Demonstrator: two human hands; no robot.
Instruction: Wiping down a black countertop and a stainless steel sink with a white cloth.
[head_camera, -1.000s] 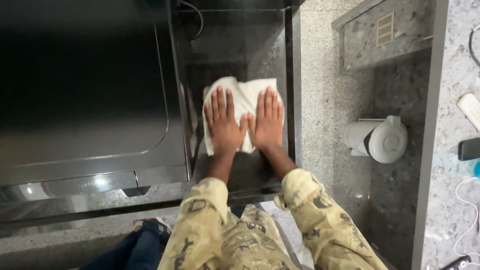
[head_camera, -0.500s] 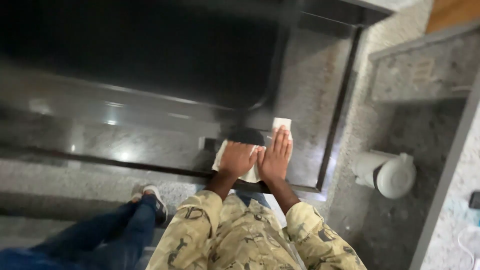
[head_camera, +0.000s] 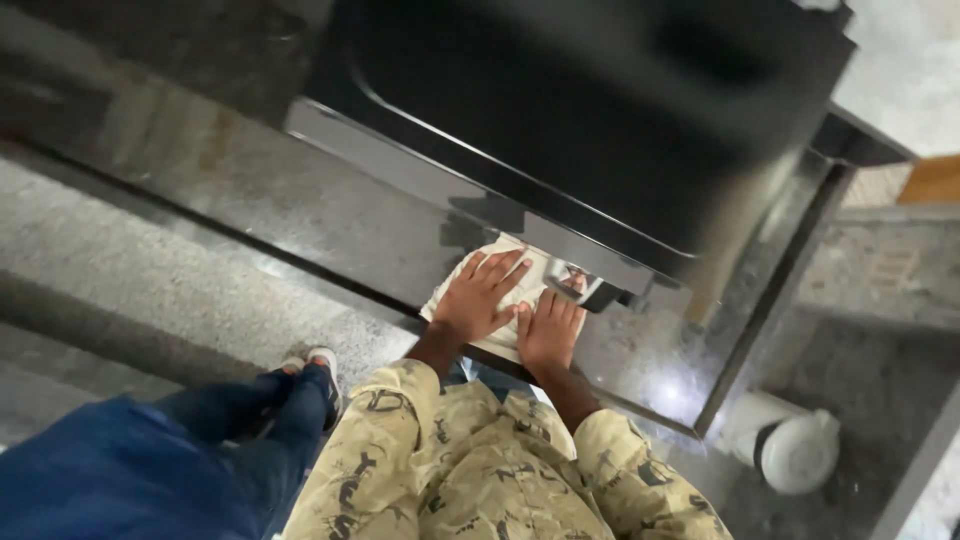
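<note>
Both hands press flat on the white cloth (head_camera: 515, 290) — left hand (head_camera: 478, 300) fingers spread, right hand (head_camera: 550, 330) fingers together; the glossy black shelf (head_camera: 300, 210) already gleams, its right end seemingly left.

Both hands lie flat, side by side, on the cloth (head_camera: 520, 290): left hand (head_camera: 481, 297) left of right hand (head_camera: 548, 332). The cloth lies on the bench (head_camera: 300, 215), its far edge under the appliance (head_camera: 590, 110). A jug (head_camera: 785, 445) lies on the floor, right of the bench. Another person's leg (head_camera: 240, 425) stands left.
</note>
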